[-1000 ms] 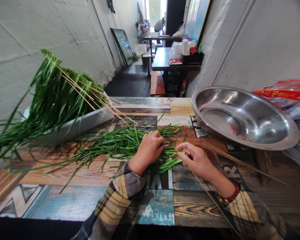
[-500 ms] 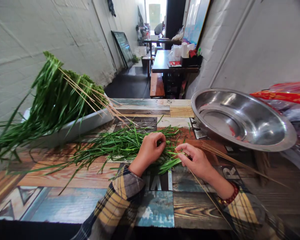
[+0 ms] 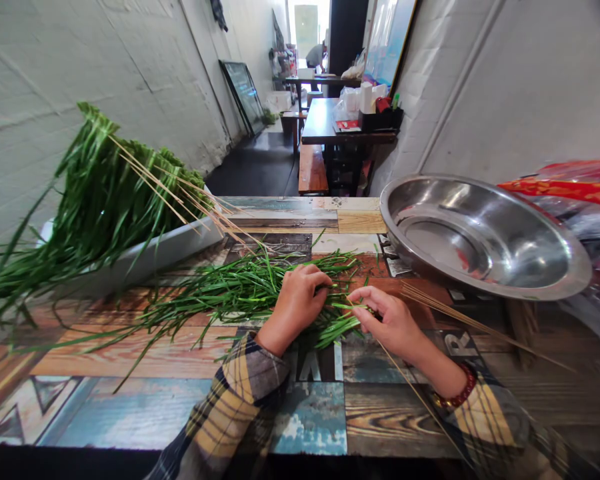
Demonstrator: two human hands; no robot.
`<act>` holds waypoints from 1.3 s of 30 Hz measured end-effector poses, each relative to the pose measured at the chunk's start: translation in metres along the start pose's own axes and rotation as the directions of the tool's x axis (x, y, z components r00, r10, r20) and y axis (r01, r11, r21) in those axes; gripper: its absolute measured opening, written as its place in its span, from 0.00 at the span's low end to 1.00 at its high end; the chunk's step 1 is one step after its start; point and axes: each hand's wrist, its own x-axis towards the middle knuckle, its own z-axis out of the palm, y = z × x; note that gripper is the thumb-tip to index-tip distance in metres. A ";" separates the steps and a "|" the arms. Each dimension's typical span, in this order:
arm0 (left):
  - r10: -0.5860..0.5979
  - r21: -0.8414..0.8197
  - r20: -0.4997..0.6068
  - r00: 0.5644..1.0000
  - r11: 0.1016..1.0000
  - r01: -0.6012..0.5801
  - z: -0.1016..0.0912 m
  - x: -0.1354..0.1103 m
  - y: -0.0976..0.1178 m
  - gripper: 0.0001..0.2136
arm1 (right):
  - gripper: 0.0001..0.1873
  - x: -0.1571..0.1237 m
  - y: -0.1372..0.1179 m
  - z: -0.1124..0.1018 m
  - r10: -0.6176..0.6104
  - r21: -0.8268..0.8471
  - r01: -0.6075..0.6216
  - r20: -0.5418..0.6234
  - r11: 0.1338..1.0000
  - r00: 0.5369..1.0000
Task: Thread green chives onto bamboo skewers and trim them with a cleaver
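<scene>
right hand [image 3: 393,323] pinching a thin skewer [image 3: 405,375] above the patchwork tabletop [image 3: 310,417]; left hand [image 3: 300,303] curled over greens [image 3: 230,283], grip hard to tell; dark tables [image 3: 323,120] down the narrow room.

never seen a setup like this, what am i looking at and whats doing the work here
No machine here: these are a person's own bare hands, seen from a camera worn on the head, looking forward and down. The left hand curls over loose green stalks; its fingertips are hidden. The right hand pinches a thin stick. On the patterned tabletop, a white tray at left holds skewered greens. Spare sticks lie near the steel basin at right.
</scene>
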 end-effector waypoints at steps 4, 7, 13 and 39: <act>0.024 -0.029 -0.101 0.995 0.999 -0.027 0.003 0.000 0.004 0.05 | 0.08 0.000 -0.002 0.001 0.019 0.041 -0.018 -0.012 0.999 1.000; 0.054 -0.032 -0.125 0.991 0.998 -0.059 0.007 -0.001 0.010 0.05 | 0.09 0.000 -0.001 0.004 0.018 0.050 -0.017 -0.022 0.999 1.000; 0.064 -0.127 -0.130 0.989 0.989 -0.081 0.010 -0.001 0.015 0.03 | 0.16 0.001 0.002 0.005 0.063 0.130 -0.057 -0.043 0.990 0.997; 0.034 0.082 0.074 0.997 0.996 -0.040 0.001 -0.002 0.005 0.08 | 0.18 0.003 0.005 -0.001 0.042 -0.023 -0.046 -0.155 0.999 0.987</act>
